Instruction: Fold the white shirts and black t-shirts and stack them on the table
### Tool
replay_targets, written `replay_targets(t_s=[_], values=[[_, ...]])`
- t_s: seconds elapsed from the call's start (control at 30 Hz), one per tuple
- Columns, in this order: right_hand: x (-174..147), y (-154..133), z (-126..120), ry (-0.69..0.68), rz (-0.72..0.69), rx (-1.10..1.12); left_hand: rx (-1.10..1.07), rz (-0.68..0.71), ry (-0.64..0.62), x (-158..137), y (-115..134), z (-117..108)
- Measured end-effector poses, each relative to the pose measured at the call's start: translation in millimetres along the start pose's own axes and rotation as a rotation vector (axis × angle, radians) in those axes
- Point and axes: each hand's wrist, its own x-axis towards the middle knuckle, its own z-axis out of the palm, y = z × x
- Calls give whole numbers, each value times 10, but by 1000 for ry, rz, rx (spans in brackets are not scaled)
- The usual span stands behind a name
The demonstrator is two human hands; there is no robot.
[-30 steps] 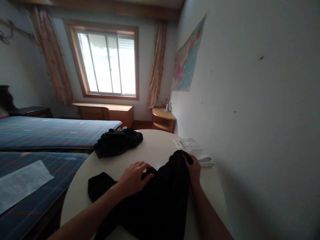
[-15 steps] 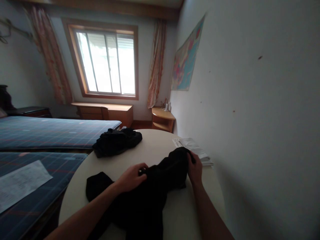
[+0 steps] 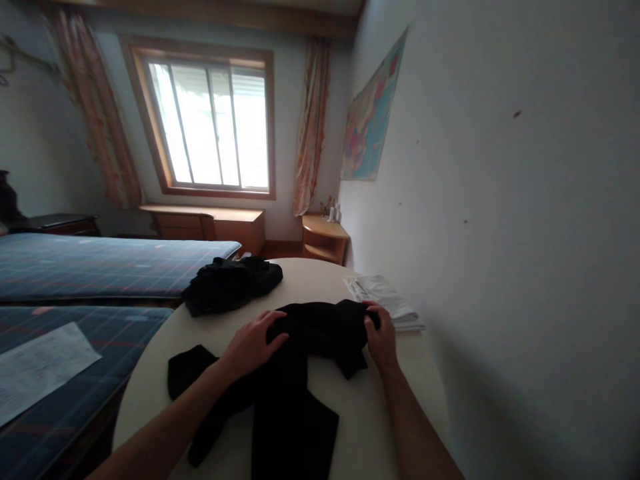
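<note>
Cloth [image 3: 320, 330] now spans more level; my right hand [image 3: 384, 341] pinches it, left hand [image 3: 249, 343] I can't tell; slackness risks slipping.

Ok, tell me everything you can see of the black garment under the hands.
The black garment looks like soft, plain, matte cloth. It lies on the pale round table, bunched into a band at its far side, with flatter parts spread leftward and toward the person, one running past the picture's bottom edge. The left hand touches it with thumb and fingers parted; the right hand holds the band's right end. Its cut is unclear.
</note>
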Motion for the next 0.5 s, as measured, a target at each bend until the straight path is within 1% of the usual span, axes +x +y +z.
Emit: replay_targets(t_s=[0.03,0.1,0.17,0.27,0.3,0.37,0.43,0.5], values=[[2,-10,-7,-10,-21,-47,82,7,-42,-34,42,30],[1,-48,-16,-35,-60,-161,211,-17,-89,-85,88,81],[-9,-103,-21,-87,-121,-251,278,-4,-139,-120,100,104],[-34,-182,-10,-264,-241,-313,306,86,-200,-170,100,90],[-44,-196,1,-336,-265,-318,300,114,-191,-190,98,85],[-69,-199,35,-443,-257,-314,265,142,-117,-231,83,99],[-104,-175,82,-486,-198,-299,211,129,-7,-263,45,154],[-149,-142,132,-497,-143,-287,165,65,93,-277,-11,236]])
